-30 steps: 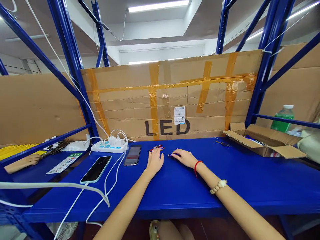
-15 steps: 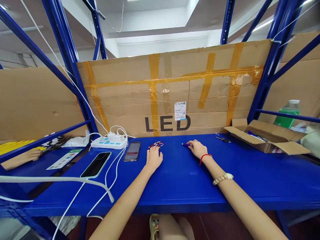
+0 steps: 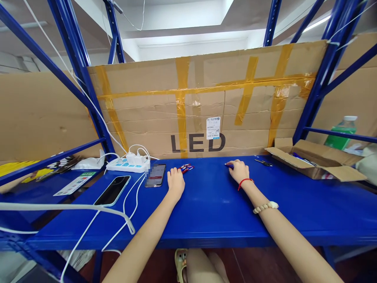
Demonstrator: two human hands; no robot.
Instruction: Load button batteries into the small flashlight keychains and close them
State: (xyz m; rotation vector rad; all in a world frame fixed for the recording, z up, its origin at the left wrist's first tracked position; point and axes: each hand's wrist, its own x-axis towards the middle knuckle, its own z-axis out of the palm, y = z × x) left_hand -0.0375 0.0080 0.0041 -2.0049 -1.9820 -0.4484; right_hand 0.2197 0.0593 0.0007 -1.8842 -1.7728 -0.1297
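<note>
My left hand (image 3: 176,181) lies palm down on the blue shelf top (image 3: 212,212), fingers flat and holding nothing, just short of a small heap of red and white clips (image 3: 185,168). My right hand (image 3: 240,171) rests farther right and closer to the cardboard wall, its fingers pinched on a small dark pen-like stick (image 3: 228,165) whose tip shows at the fingertips. A red string and a bead bracelet (image 3: 265,207) sit on my right wrist.
Two phones (image 3: 112,190) (image 3: 156,175) lie left of my hands, cabled to a white power strip (image 3: 128,165). Small scissors (image 3: 263,162) and an open carton (image 3: 315,163) are at the right, with a green bottle (image 3: 341,133) behind. Taped cardboard marked LED (image 3: 197,118) closes the back.
My right hand has slid right and away from me along the shelf, taking the dark stick with it. My left hand has stayed near the clips. The view has tilted slightly.
</note>
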